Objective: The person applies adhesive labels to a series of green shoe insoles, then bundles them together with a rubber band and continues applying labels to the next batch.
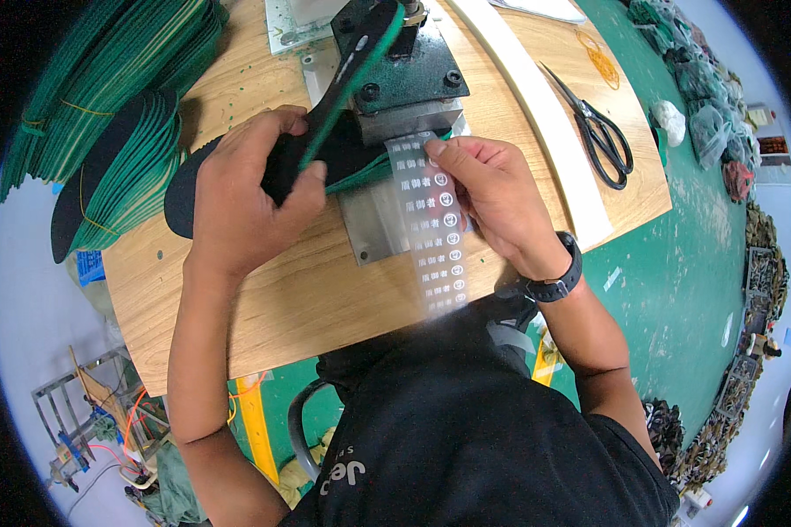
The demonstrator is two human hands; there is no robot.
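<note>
A black insole with a green edge [350, 77] stands tilted in my left hand [246, 189], its fingers and thumb wrapped round the near end. Beneath that hand more black insoles with green undersides [189, 191] reach toward the press. My right hand [497, 189] pinches a clear film strip with white printed marks [429, 206] between thumb and fingers. The strip runs from the front of the metal press block [413, 120] toward my body, over a steel plate [369, 233]. Above the block sits the press's dark bolted plate [413, 75].
Bundled green insoles [123, 70] and a tied black-and-green stack [119, 167] lie at left. On the right are a curved white strip [536, 110], black scissors [602, 136] and yellow rubber bands [598, 61]. Plastic bags [707, 114] sit on the green floor beyond the wooden table [281, 321].
</note>
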